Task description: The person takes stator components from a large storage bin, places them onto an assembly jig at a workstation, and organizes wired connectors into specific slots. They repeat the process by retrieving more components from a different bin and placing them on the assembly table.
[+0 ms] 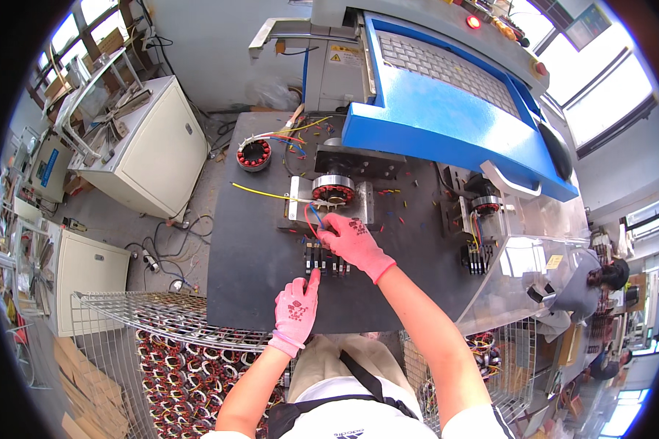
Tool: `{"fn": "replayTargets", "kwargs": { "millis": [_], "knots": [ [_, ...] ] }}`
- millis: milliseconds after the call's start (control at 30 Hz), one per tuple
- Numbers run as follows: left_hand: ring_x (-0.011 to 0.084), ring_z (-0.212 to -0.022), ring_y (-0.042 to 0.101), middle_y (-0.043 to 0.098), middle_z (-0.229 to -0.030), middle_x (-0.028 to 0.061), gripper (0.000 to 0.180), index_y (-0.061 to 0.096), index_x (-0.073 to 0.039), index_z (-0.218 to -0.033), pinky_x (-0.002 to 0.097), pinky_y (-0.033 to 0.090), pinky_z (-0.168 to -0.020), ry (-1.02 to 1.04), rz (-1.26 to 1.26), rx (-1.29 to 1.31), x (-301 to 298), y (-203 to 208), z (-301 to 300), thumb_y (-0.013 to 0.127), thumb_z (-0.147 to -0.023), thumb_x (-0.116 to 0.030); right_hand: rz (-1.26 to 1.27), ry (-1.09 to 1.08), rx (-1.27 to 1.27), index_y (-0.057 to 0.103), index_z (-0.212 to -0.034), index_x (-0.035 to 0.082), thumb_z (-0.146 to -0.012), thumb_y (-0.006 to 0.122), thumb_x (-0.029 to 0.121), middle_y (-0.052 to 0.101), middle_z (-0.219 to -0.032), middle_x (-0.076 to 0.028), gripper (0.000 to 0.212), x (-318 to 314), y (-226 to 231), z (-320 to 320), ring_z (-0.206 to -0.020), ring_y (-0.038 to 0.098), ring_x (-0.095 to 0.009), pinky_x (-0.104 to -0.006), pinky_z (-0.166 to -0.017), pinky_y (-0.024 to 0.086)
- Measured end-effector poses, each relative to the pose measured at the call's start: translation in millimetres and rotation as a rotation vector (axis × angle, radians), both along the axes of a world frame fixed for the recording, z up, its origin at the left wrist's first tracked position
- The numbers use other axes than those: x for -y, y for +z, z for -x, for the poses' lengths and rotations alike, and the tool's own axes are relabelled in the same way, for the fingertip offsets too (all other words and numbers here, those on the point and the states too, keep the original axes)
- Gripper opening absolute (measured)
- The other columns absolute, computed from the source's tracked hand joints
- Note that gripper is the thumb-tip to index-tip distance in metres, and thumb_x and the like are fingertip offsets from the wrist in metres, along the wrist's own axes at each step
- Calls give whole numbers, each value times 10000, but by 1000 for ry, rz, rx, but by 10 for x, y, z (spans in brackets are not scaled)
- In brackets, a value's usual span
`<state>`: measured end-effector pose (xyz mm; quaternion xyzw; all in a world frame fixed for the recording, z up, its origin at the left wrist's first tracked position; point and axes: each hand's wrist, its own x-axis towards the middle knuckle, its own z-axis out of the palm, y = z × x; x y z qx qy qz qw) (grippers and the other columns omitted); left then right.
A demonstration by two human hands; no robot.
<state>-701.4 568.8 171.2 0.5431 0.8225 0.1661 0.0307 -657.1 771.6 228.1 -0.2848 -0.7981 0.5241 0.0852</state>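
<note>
On the dark grey counter (249, 267), a silver metal ring with red coils (334, 183) sits between back and front edges. The pink-gloved right hand (351, 243) pinches its thin blue wire (315, 214) — the pink-gloved left hand (296, 306), released, rests an extended finger on the row of black clip terminals (332, 265), nearer the counter's front edge.

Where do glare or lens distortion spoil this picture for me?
Head view: the windows at upper right blow out to white, and the blue cover carries a pale sheen; head view, left side: fisheye bending makes the white cabinets lean; head view, centre: left hand and right hand look fairly sharp.
</note>
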Motion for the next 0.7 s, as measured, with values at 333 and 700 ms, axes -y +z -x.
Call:
{"fn": "replayTargets", "kwargs": {
  "millis": [333, 700],
  "knots": [
    [232, -898, 548, 512, -982, 50, 469, 527, -142, -1299, 378, 464, -741, -45, 120, -119, -20, -81, -12, 607, -838, -178, -299, 42, 20, 585, -955, 13, -872, 597, 200, 636, -788, -160, 205, 79, -41, -6, -716, 633, -293, -369, -661, 480],
    [54, -736, 537, 630, -981, 33, 507, 439, -29, -1337, 185, 392, -575, 313, -1086, 1164, -905, 955, 1200, 633, -922, -245, 165, -141, -21, 674, -940, 38, -920, 562, 445, 639, -718, -47, 422, 301, 157, 83, -643, 584, -110, -261, -611, 446]
  ]
}}
